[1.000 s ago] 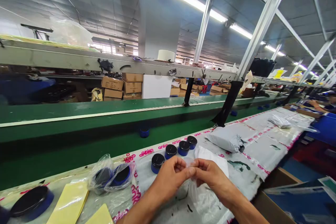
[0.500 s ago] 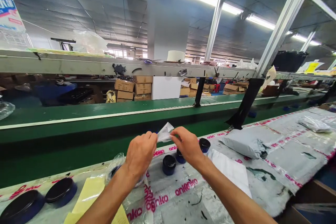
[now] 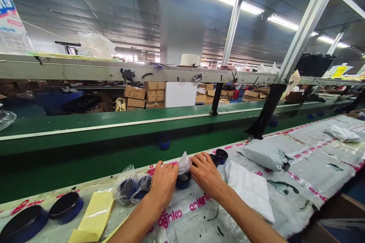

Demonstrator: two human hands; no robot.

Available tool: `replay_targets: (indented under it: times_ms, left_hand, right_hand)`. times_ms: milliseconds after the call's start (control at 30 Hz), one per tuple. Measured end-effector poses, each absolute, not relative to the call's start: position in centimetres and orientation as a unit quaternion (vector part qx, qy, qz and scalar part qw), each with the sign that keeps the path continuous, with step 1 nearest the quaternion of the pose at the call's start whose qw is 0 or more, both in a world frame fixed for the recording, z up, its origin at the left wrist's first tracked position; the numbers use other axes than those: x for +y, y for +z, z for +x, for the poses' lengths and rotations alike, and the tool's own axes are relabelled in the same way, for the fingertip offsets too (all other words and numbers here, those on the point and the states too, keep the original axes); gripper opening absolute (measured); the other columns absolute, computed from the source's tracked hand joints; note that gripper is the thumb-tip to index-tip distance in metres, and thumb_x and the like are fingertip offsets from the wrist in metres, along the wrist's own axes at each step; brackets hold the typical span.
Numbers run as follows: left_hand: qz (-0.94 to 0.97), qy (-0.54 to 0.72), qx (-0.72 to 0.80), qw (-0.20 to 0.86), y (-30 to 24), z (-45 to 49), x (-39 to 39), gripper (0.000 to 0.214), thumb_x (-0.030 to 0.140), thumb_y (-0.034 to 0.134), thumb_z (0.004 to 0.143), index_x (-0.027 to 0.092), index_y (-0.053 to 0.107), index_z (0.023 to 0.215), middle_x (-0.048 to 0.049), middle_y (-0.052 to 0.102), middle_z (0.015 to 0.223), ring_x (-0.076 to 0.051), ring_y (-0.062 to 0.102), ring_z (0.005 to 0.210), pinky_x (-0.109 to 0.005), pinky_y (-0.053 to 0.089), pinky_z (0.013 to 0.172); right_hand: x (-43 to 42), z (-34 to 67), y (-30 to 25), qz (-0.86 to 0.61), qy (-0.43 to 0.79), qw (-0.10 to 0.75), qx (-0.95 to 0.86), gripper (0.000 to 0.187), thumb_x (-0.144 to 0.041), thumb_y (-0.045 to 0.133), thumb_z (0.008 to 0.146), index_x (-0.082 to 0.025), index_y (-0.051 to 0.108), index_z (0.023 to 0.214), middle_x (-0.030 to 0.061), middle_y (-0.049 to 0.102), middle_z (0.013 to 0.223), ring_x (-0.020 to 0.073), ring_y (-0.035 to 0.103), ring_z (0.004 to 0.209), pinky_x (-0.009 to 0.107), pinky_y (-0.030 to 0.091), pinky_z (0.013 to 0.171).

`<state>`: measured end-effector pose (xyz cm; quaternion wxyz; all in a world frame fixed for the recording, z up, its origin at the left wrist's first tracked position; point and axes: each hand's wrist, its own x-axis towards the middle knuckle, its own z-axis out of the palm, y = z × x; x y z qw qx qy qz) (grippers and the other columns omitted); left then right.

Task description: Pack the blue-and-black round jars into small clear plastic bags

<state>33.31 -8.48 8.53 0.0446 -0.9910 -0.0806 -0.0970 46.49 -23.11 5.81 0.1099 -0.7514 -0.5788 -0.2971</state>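
My left hand (image 3: 165,180) and my right hand (image 3: 207,172) each pinch one side of a small, thin clear plastic bag (image 3: 184,161). The bag is over a round dark blue piece with a black top (image 3: 183,181) on the table; whether they touch I cannot tell. Beyond my right hand stand two similar round pieces (image 3: 221,156). Left of my left hand, two more lie wrapped in clear plastic (image 3: 127,188). A stack of white bags (image 3: 248,190) lies to the right of my right hand.
Two larger round dark pieces (image 3: 66,207) and yellow paper slips (image 3: 95,212) occupy the table's left part. Behind it runs a green conveyor (image 3: 99,167) carrying a blue round piece (image 3: 164,144). A grey plastic package (image 3: 264,154) lies farther right. A metal rail (image 3: 159,74) crosses above.
Both hands have come down with the plastic bag, from above the table's far edge to the round piece. A blue round piece now shows on the conveyor.
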Motion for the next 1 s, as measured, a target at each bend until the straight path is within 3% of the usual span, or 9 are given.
replay_targets:
  times_ms: [233, 400, 500, 600, 767, 900, 1000]
  left_hand:
    - [-0.995, -0.089, -0.04, 0.028, 8.0, 32.2, -8.4, 0.024, 0.005, 0.046, 0.092, 0.015, 0.067, 0.096, -0.0095, 0.074, 0.096, -0.028, 0.069, 0.096, -0.05, 0.046, 0.099]
    - [-0.996, -0.081, -0.013, 0.026, 7.3, 31.8, -8.8, 0.026, 0.003, 0.046, 0.093, 0.015, 0.068, 0.093, -0.009, 0.072, 0.096, -0.027, 0.066, 0.098, -0.05, 0.045, 0.103]
    - [-0.996, -0.08, -0.015, 0.021, 7.2, 31.8, -8.8, 0.028, 0.002, 0.043, 0.093, 0.013, 0.069, 0.098, -0.0132, 0.068, 0.111, -0.031, 0.062, 0.109, -0.05, 0.045, 0.101]
    - [-0.997, -0.072, -0.027, 0.002, 7.3, 32.1, -8.7, 0.032, 0.001, 0.041, 0.092, 0.013, 0.068, 0.103, -0.0141, 0.065, 0.121, -0.031, 0.059, 0.117, -0.046, 0.045, 0.101]
    - [-0.995, -0.038, -0.066, -0.06, 7.7, 32.4, -8.3, 0.026, 0.001, 0.048, 0.082, 0.016, 0.068, 0.091, -0.0083, 0.071, 0.096, -0.026, 0.067, 0.095, -0.034, 0.047, 0.083]
    - [-0.986, -0.043, -0.099, -0.127, 8.3, 31.8, -7.9, 0.021, 0.005, 0.055, 0.071, 0.019, 0.065, 0.083, -0.0028, 0.072, 0.086, -0.021, 0.067, 0.083, -0.027, 0.041, 0.068]
    - [-0.973, -0.061, -0.144, -0.169, 9.2, 31.7, -7.6, 0.019, 0.009, 0.054, 0.073, 0.021, 0.064, 0.084, 0.0005, 0.072, 0.079, -0.018, 0.067, 0.077, -0.025, 0.036, 0.062]
  right_hand:
    - [-24.7, 44.9, 4.6, -0.732, -0.308, 0.151, -0.589, 0.013, -0.01, 0.066, 0.083, -0.023, 0.064, 0.085, 0.0023, 0.07, 0.103, 0.0223, 0.058, 0.106, 0.045, 0.033, 0.11]
    - [-25.6, 43.9, 2.3, -0.718, -0.318, 0.127, -0.605, 0.018, -0.006, 0.062, 0.086, -0.022, 0.061, 0.079, 0.0015, 0.069, 0.094, 0.0219, 0.058, 0.102, 0.046, 0.032, 0.11]
    - [-25.4, 43.8, 1.7, -0.753, -0.295, 0.081, -0.582, 0.014, -0.007, 0.065, 0.085, -0.02, 0.063, 0.08, 0.0049, 0.069, 0.1, 0.0252, 0.057, 0.107, 0.043, 0.04, 0.099]
    - [-24.4, 43.7, 1.7, -0.771, -0.27, 0.033, -0.576, 0.011, -0.006, 0.066, 0.082, -0.017, 0.065, 0.079, 0.0089, 0.069, 0.091, 0.0271, 0.059, 0.093, 0.041, 0.046, 0.078]
    - [-23.2, 42.8, 2.6, -0.769, -0.235, 0.023, -0.594, 0.012, -0.004, 0.065, 0.076, -0.016, 0.067, 0.077, 0.0109, 0.068, 0.075, 0.0277, 0.059, 0.076, 0.04, 0.045, 0.067]
    - [-23.5, 42.0, 4.4, -0.771, -0.196, 0.065, -0.602, 0.011, -0.01, 0.066, 0.077, -0.02, 0.063, 0.073, 0.0041, 0.068, 0.071, 0.0214, 0.06, 0.07, 0.033, 0.045, 0.067]
    - [-23.7, 42.1, 5.9, -0.792, -0.159, 0.169, -0.564, 0.012, -0.01, 0.06, 0.084, -0.021, 0.062, 0.079, 0.0002, 0.068, 0.078, 0.0162, 0.062, 0.074, 0.026, 0.044, 0.067]
